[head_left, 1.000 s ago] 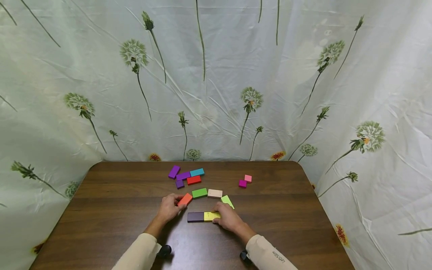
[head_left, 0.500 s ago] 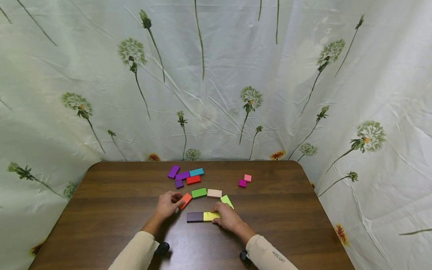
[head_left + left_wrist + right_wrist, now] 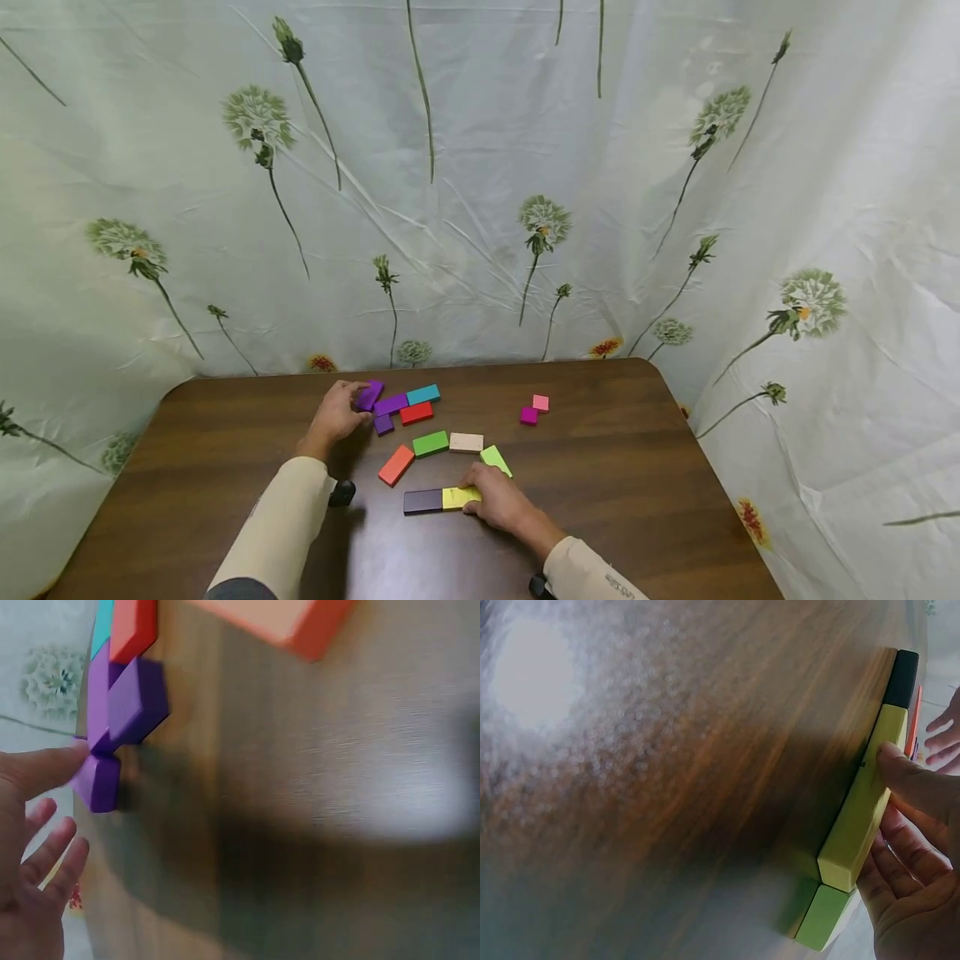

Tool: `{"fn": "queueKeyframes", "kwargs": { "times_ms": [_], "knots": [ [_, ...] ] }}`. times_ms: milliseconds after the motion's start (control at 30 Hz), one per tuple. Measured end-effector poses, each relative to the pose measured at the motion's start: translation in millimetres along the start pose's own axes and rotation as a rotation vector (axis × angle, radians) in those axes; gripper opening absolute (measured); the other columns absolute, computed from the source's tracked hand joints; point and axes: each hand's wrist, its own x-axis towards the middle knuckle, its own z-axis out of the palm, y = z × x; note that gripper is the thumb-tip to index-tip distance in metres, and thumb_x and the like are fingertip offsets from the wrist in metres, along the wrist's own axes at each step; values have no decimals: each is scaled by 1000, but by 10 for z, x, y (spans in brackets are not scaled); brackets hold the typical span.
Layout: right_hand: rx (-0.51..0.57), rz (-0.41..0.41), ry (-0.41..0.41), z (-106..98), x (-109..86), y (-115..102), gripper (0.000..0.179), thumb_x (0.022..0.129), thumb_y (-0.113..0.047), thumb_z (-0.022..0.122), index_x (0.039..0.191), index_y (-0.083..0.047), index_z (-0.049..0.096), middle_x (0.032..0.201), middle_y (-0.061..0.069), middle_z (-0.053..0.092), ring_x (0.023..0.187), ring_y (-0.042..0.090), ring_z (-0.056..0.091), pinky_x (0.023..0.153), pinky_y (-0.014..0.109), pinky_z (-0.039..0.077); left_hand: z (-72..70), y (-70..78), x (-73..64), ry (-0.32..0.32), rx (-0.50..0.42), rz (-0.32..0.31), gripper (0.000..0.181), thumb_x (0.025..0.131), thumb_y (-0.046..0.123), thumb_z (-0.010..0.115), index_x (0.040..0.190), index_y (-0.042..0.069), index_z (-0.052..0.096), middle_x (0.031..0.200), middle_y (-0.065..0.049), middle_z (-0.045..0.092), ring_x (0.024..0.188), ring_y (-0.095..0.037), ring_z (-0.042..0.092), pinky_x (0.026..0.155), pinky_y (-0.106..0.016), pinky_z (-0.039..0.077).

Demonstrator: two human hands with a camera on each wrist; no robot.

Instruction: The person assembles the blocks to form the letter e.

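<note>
My left hand (image 3: 337, 414) is at a purple block (image 3: 371, 395) at the back left. In the left wrist view its thumb (image 3: 52, 766) overlaps that block's edge, and the other visible fingers are spread apart from it. My right hand (image 3: 498, 497) holds a yellow block (image 3: 459, 498), thumb on one long side and fingers on the other. A dark purple block (image 3: 423, 502) lies end to end with the yellow one. Above them, orange (image 3: 396, 465), green (image 3: 431, 443), beige (image 3: 467, 442) and lime (image 3: 496, 460) blocks form an arc.
Beside the left hand lie another purple block (image 3: 391, 405), a small violet block (image 3: 383, 424), a teal block (image 3: 423, 394) and a red block (image 3: 416, 412). Pink (image 3: 541, 403) and magenta (image 3: 528, 416) cubes sit at the back right of the wooden table (image 3: 600, 467). A floral curtain (image 3: 465, 208) hangs behind.
My left hand has let go of the orange block and moved up to the purple block at the back left. My right hand stays on the yellow block. The head view has shifted slightly.
</note>
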Motion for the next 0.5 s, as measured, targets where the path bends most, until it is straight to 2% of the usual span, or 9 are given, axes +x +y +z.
{"fn": "queueKeyframes", "kwargs": {
  "times_ms": [133,300,400,500],
  "knots": [
    [-6,-10,0,23,-23,-21,25,75,-12,81,98,-4,73,91,0,65,89,12,62,80,24,48,-28,-38,105,-103,18,39,59,69,-3,75,124,-5,55,128,-32,44,112,-51,47,90,-58,43],
    [-11,-31,0,28,-31,-31,25,75,-11,80,98,-4,73,90,-1,64,88,11,61,80,22,48,-9,-73,180,-212,128,113,63,64,-13,66,126,-7,54,135,-34,41,118,-57,42,96,-62,37],
    [-21,-29,-1,14,-26,-23,25,75,-11,80,98,-4,73,90,-2,64,89,10,61,80,21,47,-4,-76,209,-218,178,122,63,65,-14,65,126,-7,53,131,-33,46,116,-54,45,96,-62,37],
    [-26,-13,3,0,-13,13,25,75,-11,80,98,-5,74,90,-2,64,90,10,61,81,21,47,-1,-75,247,-196,191,106,61,67,-9,71,125,-6,54,126,-31,50,112,-52,48,94,-60,40]
  ]
}}
